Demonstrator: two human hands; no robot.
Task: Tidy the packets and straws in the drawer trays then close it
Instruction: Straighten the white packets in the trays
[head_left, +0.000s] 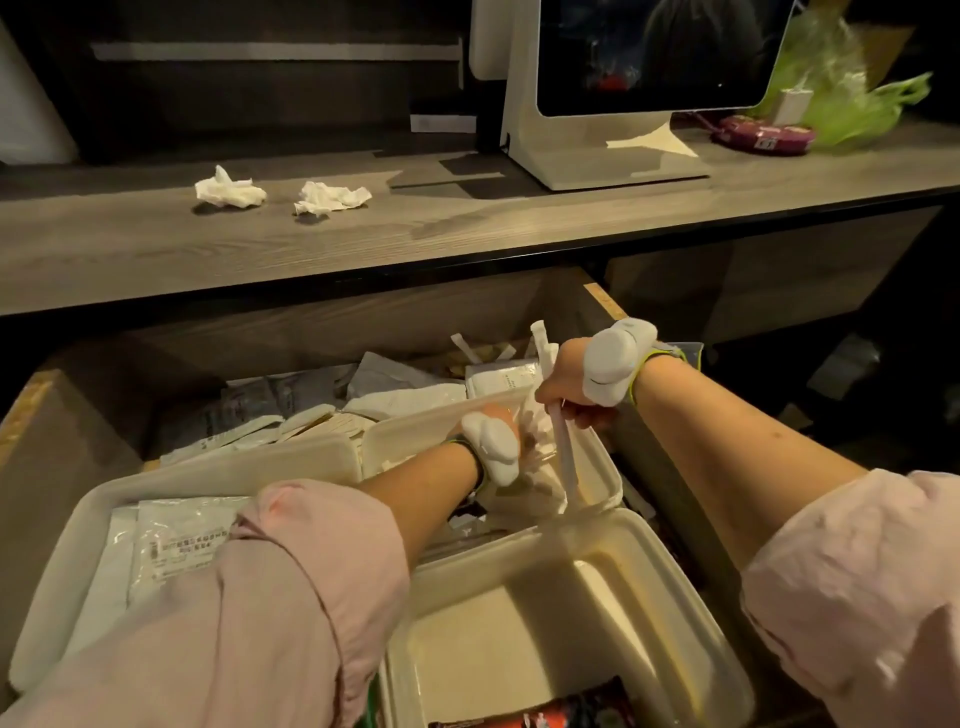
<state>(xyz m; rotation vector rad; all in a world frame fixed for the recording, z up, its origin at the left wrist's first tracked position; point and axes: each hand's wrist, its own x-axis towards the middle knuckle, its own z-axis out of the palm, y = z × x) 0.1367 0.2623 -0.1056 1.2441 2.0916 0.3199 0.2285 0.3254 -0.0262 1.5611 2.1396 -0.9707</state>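
The drawer (62, 415) stands pulled out below the counter, full of white trays and packets. My right hand (566, 384) is closed around a bundle of paper-wrapped straws (563, 449), held upright over the far right tray (605, 467). My left hand (511, 415) reaches into that same tray among the straws; it is blurred and its fingers are hidden. The left tray (78, 519) holds flat clear packets (176, 540). The near tray (644, 571) is mostly bare, with a red-and-black packet (566, 712) at its near edge. Loose white packets (405, 400) pile up at the drawer's back.
On the wooden counter (467, 223) above the drawer lie two crumpled tissues (231, 189) (332, 197). A screen on a white stand (623, 104) sits at the right, with a green plastic bag (841, 88) and a purple packet (761, 136) beside it.
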